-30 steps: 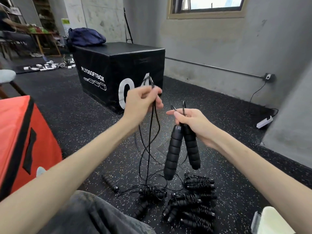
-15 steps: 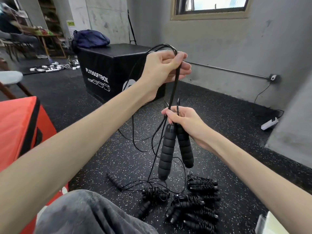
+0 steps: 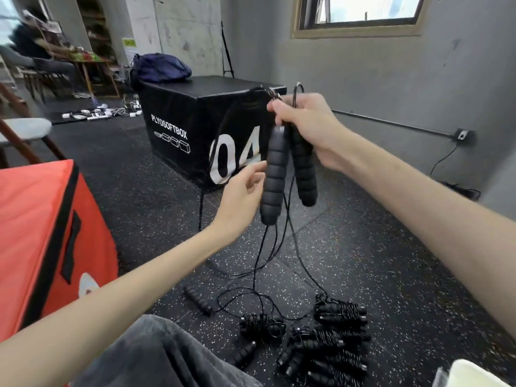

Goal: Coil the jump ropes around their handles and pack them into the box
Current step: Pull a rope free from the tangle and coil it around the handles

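Your right hand (image 3: 310,127) grips both handles (image 3: 284,174) by their tops; your left hand (image 3: 240,194) hangs relaxed beside them, holding nothing. The rope (image 3: 261,263) trails uncoiled to the floor (image 3: 391,261), where several wound ropes (image 3: 326,342) wait unpacked near the red box (image 3: 42,233).

Single view only: head-worn wide-angle camera, looking forward and down past both forearms. Close on hands at frame centre; speckled floor (image 3: 363,261) spreads below, grey wall (image 3: 391,74) and window (image 3: 360,12) beyond. Straight lines bow near frame edges.
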